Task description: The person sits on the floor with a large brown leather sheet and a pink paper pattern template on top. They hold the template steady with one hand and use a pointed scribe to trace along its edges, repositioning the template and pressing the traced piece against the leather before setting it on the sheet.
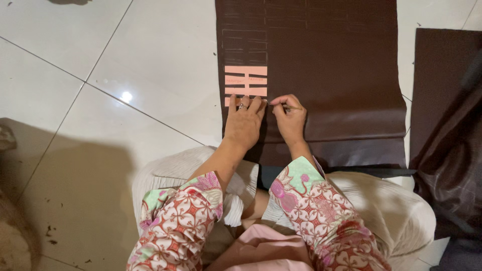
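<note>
We sit on the tiled floor with a brown sheet of cloth or leather-like material spread out in front of our knees. Our left hand lies flat, fingers spread, pressing down the lower end of a pink paper template that rests near the sheet's left edge. Our right hand is closed around a thin pen or marking tool, its tip touching the sheet just beside the template's lower right corner.

Above the template, toward the sheet's far left corner, faint traced lines already form rows of bars in the same shape, so we judge several outlines to be done. More faint lines run along the far edge. The wide middle, right side and near part of the sheet carry no marks that we can see, so most of the surface looks left to mark.

A second dark brown piece lies crumpled at the right, apart from the sheet. Small dark scraps dot the floor at the near left. Our patterned sleeves and pale skirt cover the sheet's near edge; nothing else crowds the hands.
</note>
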